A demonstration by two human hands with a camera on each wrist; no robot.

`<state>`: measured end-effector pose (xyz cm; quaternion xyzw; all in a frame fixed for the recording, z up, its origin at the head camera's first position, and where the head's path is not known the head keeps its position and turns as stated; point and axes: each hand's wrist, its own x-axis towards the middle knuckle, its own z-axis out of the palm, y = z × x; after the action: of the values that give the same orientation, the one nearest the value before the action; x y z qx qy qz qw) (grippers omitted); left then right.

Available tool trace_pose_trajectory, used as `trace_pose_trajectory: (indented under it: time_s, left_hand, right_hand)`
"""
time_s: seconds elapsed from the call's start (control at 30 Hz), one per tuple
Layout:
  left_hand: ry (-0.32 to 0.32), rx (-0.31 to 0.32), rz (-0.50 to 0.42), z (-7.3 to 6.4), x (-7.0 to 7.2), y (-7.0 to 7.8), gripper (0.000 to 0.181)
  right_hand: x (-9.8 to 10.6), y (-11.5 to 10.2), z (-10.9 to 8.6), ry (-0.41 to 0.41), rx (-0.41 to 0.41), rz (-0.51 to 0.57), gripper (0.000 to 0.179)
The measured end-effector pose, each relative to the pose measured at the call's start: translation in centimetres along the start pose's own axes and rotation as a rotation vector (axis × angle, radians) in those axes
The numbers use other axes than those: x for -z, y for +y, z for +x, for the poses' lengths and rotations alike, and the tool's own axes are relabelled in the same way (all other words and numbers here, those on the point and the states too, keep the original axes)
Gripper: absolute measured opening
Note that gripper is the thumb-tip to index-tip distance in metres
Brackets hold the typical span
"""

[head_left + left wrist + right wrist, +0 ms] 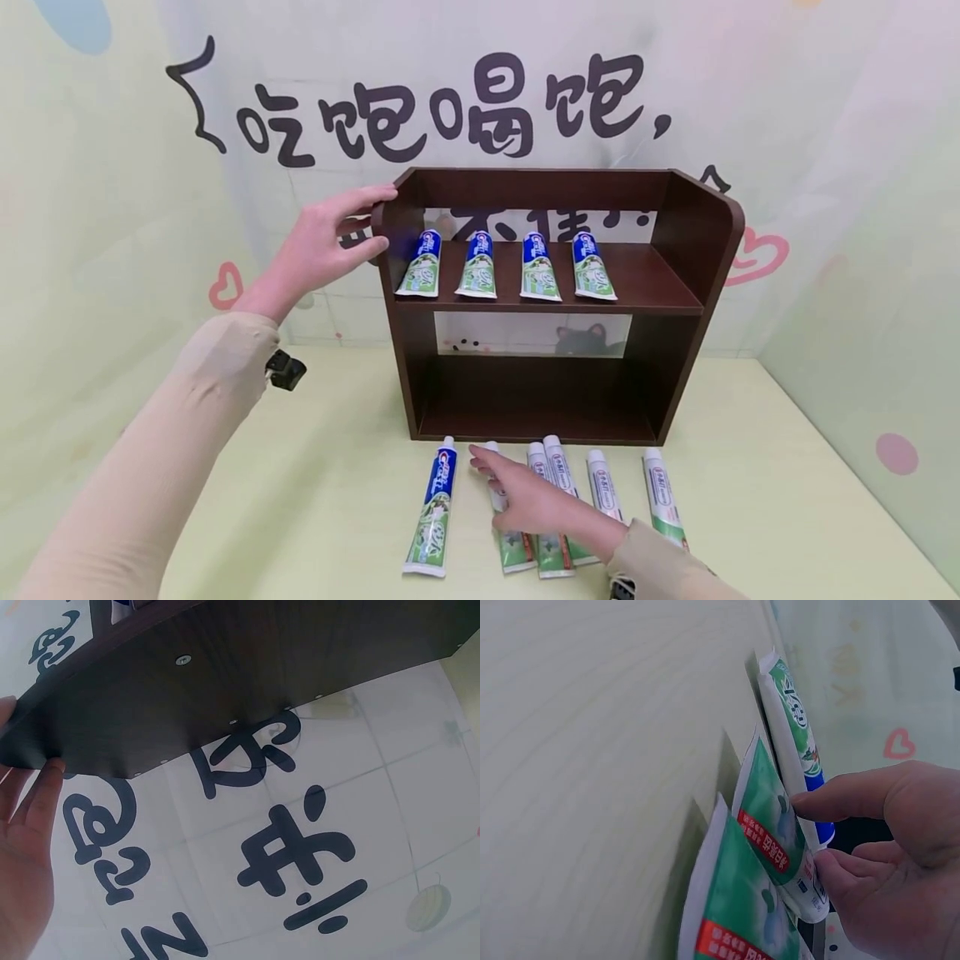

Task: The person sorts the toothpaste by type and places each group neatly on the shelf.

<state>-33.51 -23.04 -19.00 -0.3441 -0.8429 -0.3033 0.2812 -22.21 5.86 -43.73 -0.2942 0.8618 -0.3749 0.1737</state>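
Observation:
My left hand (318, 242) grips the left side panel of a dark brown two-tier shelf (551, 308) near its top, fingers at the upper edge and thumb lower down the front edge. In the left wrist view, its fingertips (52, 769) touch the panel edge. My right hand (536, 496) reaches over the leftmost white-and-green toothpaste tube (517, 554), thumb and fingers parted. In the right wrist view, the thumb overlaps this tube (769, 817) and the fingers are right by its cap end. Beside it lies a blue-and-green toothpaste tube (433, 521).
Several blue-and-green tubes (476, 271) lie in a row on the upper shelf board (667, 279). More white-and-green tubes (660, 492) lie on the pale table (787, 500) in front of the shelf, two close together. A printed wall (187, 208) stands behind.

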Motion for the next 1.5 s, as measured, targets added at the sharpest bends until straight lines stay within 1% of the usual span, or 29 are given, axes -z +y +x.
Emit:
trace_pose_trajectory:
  time_s: [0.17, 0.27, 0.4, 0.57, 0.7, 0.83, 0.97, 1.03, 1.13, 1.23, 1.37, 1.5]
  left_hand:
    - [0.006, -0.003, -0.009, 0.3, 0.1, 0.1, 0.054]
    - [0.008, -0.006, -0.011, 0.4, 0.1, 0.1, 0.054]
    - [0.004, -0.011, -0.008, 0.6, 0.2, 0.1, 0.054]
    - [0.006, -0.017, -0.007, 0.4, 0.3, 0.1, 0.054]
    - [0.007, -0.026, -0.006, 0.1, 0.2, 0.0, 0.054]
    - [0.005, -0.032, -0.012, -0.1, 0.0, -0.1, 0.055]
    - [0.007, -0.033, -0.012, -0.2, -0.2, -0.2, 0.055]
    - [0.009, -0.035, -0.011, -0.2, -0.2, -0.2, 0.055]
    - [0.01, -0.036, -0.01, -0.1, -0.2, -0.2, 0.055]
    - [0.014, -0.035, -0.005, -0.2, -0.2, -0.2, 0.055]
    - [0.017, -0.036, -0.005, -0.1, -0.2, -0.2, 0.054]
    - [0.016, -0.036, -0.006, -0.2, -0.3, -0.2, 0.054]
  right_hand:
    - [-0.3, -0.6, 0.5, 0.063, 0.011, 0.025, 0.079]
    - [-0.9, -1.3, 1.1, 0.106, 0.003, 0.019, 0.075]
    - [-2.1, -2.0, 2.0, 0.158, -0.043, 0.001, 0.081]
    - [-3.9, -2.8, 2.9, 0.232, -0.103, -0.045, 0.095]
    - [-5.0, -3.5, 3.5, 0.262, -0.155, -0.076, 0.101]
    - [-5.8, -4.2, 4.1, 0.25, -0.197, -0.08, 0.102]
    - [-6.0, -4.7, 4.6, 0.225, -0.215, -0.103, 0.101]
    - [-5.9, -4.9, 4.7, 0.211, -0.22, -0.118, 0.1]
    - [-5.4, -5.1, 4.9, 0.198, -0.207, -0.145, 0.099]
    - [-4.9, -5.1, 5.0, 0.182, -0.175, -0.158, 0.096]
    - [-4.3, -4.9, 5.2, 0.157, -0.168, -0.15, 0.091]
    - [-4.0, -4.4, 4.9, 0.142, -0.184, -0.133, 0.088]
